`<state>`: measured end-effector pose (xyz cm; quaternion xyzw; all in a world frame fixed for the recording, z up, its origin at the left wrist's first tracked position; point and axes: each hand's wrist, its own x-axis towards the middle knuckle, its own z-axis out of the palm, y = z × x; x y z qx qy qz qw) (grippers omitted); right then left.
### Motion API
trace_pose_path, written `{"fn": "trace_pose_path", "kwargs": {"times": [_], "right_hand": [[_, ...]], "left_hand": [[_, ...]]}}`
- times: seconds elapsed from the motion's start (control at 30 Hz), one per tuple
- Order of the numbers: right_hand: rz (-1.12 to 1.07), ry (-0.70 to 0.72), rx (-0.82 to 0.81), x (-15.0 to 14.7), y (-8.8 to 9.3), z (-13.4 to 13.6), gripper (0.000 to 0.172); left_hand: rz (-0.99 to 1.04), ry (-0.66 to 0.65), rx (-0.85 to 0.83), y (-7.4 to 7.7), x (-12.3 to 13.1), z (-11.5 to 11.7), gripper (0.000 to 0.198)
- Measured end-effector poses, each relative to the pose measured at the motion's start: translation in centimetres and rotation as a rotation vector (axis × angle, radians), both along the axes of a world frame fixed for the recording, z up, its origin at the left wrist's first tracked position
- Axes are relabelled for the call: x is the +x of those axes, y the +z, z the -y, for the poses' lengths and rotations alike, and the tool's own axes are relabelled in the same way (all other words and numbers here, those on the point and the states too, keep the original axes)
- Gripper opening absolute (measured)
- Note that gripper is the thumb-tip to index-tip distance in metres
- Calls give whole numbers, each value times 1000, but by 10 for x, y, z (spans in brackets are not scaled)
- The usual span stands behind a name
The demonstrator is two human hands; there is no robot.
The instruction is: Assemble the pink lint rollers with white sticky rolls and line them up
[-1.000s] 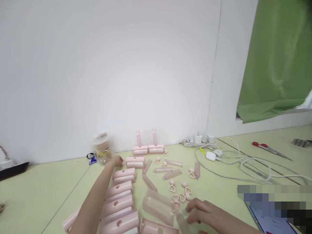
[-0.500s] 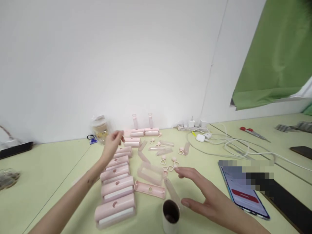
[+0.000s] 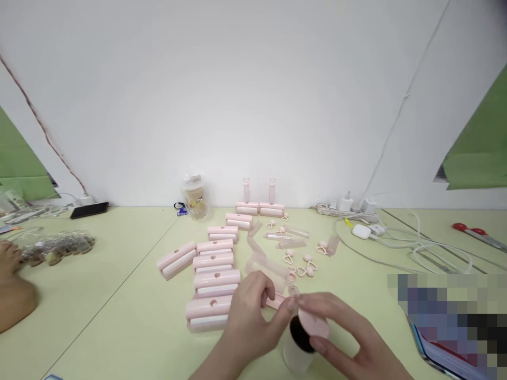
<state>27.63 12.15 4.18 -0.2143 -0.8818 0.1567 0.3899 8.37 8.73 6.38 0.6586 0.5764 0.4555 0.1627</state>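
My right hand [image 3: 348, 330] pinches a round pink lid [image 3: 315, 323] between thumb and fingers, tilted over the mouth of a white cylindrical cup [image 3: 295, 354] with a dark inside. Close beside it, my left hand [image 3: 253, 311] has its fingers curled, and its thumb tip meets the right fingertips at the lid's edge; what it grips, if anything, is hidden. Behind the hands lie a pink half shell [image 3: 276, 301], mostly covered, and a translucent pink case [image 3: 263, 264]. A column of pink roller cases [image 3: 217, 282] runs left of my left hand.
Heart-shaped ring caps [image 3: 309, 261] and clear tubes [image 3: 291, 244] are scattered beyond the hands. A bagged cup [image 3: 195, 198] stands by the wall. White cables [image 3: 420, 248] and a phone [image 3: 439, 338] lie at right. Another person's hand [image 3: 10, 258] is beside small jars [image 3: 59, 245] at left.
My left hand has come from the far roller cases to the cup, meeting my right hand. The right hand now holds the pink lid. Another roller case lies at left, and the view has turned left.
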Motion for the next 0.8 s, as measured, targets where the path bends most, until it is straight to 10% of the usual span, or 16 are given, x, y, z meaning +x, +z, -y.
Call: {"fn": "trace_pose_path", "kwargs": {"times": [0.23,0.5,0.8], "right_hand": [[87,4,149,-7,-17,2,29],[128,-19,273,-8,-28,6,38],[151,94,-99,-18,-39,16,63]], "left_hand": [[-307,26,105,8,-26,-23,12],[-192,-426,-179,-3,-13,0,20],[-1026,-248,-298,-12,-23,-29,25]]}}
